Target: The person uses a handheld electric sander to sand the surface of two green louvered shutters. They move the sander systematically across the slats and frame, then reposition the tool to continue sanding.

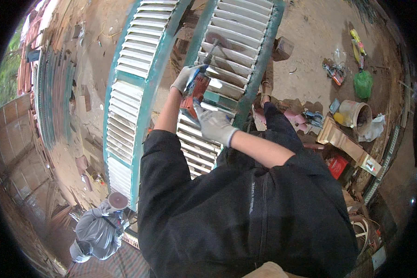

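With both gloved hands I hold a red-orange power drill (198, 89) over a louvred shutter (269, 39) with white slats and a teal frame. A round sanding disc (217, 40) on the drill's long shank is blurred and lies against or just above the slats; contact is hard to tell. My left hand (188, 78) wraps the drill's front end, closed. Lower down, my right hand (216, 124) is closed at the drill's rear, its fingertips partly hidden. A second teal and white shutter (146, 109) lies to the left.
Stacked strips (55, 92) lie at far left. Wooden blocks (282, 48) sit beside the shutter. To the right are a bucket (363, 116), a green bag (363, 84) and a wooden box (340, 134). A grey crumpled form (97, 234) with a round disc is at lower left.
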Demonstrator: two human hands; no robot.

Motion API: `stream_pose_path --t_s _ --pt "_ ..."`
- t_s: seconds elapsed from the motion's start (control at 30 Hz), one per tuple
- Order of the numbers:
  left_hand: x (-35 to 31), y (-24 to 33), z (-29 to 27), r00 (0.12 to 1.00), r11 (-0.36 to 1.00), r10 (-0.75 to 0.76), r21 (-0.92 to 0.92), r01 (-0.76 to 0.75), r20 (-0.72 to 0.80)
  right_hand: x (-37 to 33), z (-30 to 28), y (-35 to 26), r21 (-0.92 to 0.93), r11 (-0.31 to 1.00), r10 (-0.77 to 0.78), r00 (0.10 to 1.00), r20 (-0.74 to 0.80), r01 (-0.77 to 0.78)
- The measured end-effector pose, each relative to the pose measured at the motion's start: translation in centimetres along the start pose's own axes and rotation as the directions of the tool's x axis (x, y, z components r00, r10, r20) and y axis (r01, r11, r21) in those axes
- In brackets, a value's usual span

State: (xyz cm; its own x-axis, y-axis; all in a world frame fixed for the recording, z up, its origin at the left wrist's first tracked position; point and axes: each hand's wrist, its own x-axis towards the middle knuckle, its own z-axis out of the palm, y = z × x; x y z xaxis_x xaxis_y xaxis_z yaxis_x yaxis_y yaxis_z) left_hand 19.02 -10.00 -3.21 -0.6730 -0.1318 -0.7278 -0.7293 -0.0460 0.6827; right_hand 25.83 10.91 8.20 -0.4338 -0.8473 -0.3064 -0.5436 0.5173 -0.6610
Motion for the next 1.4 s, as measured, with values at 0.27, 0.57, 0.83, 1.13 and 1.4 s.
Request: stream_pose_path --t_s 0.27,0.57,0.83,1.13,1.4 --pt "0.2 0.2 -0.2 0.998 0.990 0.059 0.131 -0.055 -0.027 -0.7 -0.2 0.5 -0.038 0.998 0.058 0.991 0.122 -0.054" --pt "-1.8 0.1 3.5 0.957 0.964 0.261 0.093 -0.251 -0.129 -4.2 -0.1 1.9 -0.233 0.971 0.042 0.996 -0.083 -0.061" --pt "-1.3 -1.3 3.5 0.905 0.917 0.387 0.175 -0.357 -0.178 -2.7 -0.1 0.7 -0.135 0.990 0.058 0.996 0.074 -0.047" --pt "0.0 -1.5 2.4 0.967 0.931 0.240 0.302 -0.204 -0.085 -1.9 0.9 1.2 -0.142 0.978 0.175 0.971 0.166 -0.152" --pt "-0.6 -0.6 -0.3 0.977 0.965 0.190 0.199 -0.169 -0.093 0.2 0.7 0.5 0.017 1.000 0.020 0.985 0.173 -0.024"
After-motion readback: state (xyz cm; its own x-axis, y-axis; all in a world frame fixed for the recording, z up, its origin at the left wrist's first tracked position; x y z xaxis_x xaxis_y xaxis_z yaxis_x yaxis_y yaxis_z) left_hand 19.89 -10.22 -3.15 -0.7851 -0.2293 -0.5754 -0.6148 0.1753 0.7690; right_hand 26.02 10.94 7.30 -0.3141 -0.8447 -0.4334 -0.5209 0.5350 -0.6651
